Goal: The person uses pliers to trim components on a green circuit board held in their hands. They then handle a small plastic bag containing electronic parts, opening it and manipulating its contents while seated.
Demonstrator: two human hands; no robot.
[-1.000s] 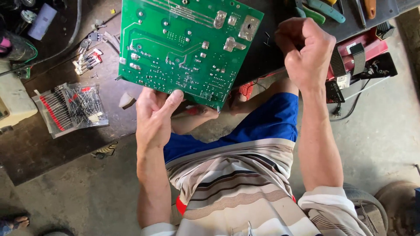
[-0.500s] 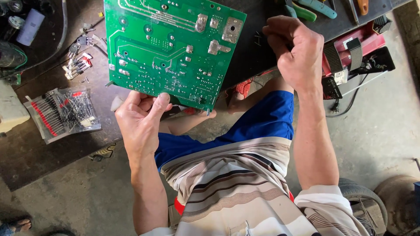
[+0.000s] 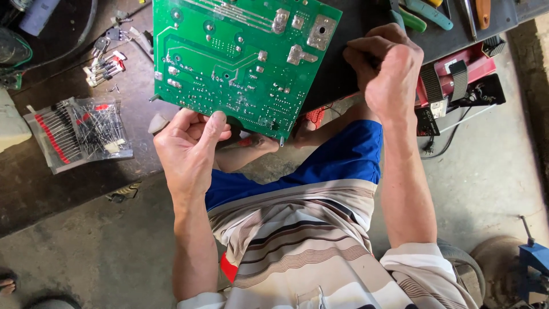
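Observation:
A large green circuit board with its solder side up fills the upper middle of the head view. My left hand grips its near edge, thumb on top of the board. My right hand is curled into a fist just past the board's right edge, fingers pinched over the dark work surface; whether something small sits in them is hidden. Below, my lap shows blue shorts and a striped shirt.
A clear bag of small red-banded parts lies at the left. Loose components lie above it. Green-handled pliers and other tools rest at top right. A red device with cables sits right of my right hand.
The board and both hands have shifted slightly left and down in view. My left thumb has moved further onto the board's edge. My right hand stays curled.

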